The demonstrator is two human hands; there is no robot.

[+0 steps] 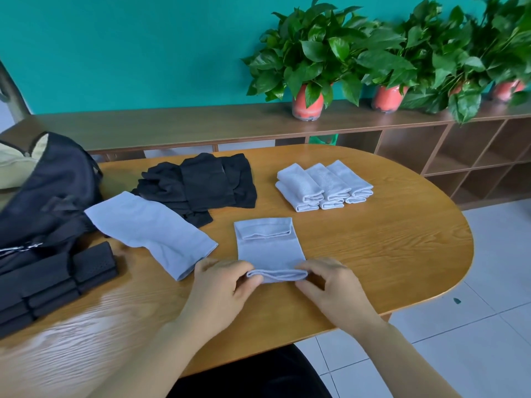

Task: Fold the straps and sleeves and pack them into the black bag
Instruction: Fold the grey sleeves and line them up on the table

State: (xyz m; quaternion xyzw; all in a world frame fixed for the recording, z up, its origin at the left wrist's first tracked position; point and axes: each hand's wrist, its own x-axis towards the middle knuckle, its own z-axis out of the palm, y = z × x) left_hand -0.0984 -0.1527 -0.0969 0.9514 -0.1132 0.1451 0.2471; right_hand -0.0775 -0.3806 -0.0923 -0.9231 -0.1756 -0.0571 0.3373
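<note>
Two hands pinch the near folded edge of the light grey knit sleeve (270,251) on the wooden table (373,239), your left hand (221,285) and right hand (333,285) at its ends. Pull unevenly and the fold could skew.

Wooden table (373,254) carries a black bag (51,191), grey sleeves (323,185), black straps (51,282) — some folded, some loose.

Middle sleeve (270,248), flat sleeve (149,228), folded sleeve stack (324,183): all plain pale blue-grey. Loose pile (201,182), folded straps (57,282), bag (48,191): black. Surface (373,239): orange-brown wood grain. Wall (129,53) teal, pots (307,106) red-orange, leaves (316,47) green.
</note>
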